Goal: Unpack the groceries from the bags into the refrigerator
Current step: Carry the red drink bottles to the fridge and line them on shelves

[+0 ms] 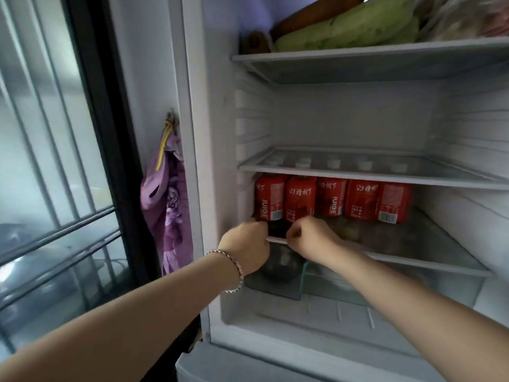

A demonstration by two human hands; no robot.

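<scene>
Several red-labelled juice bottles (332, 197) stand in a row on the lower glass shelf (429, 257) of the open refrigerator (192, 133). My left hand (245, 244), with a bracelet on the wrist, curls round the base of the leftmost bottle (270, 197) at the shelf's front left corner. My right hand (308, 235) curls round the base of the second bottle (300, 198) beside it. Both hands hide the bottoms of these two bottles.
The middle shelf (358, 172) above the bottles is bare. Green vegetables (347, 31) and a brown item lie on the top shelf. Below sit drawers with a dark round item (281, 266). A purple cloth bag (168, 205) hangs left of the fridge, beside a barred window (49, 161).
</scene>
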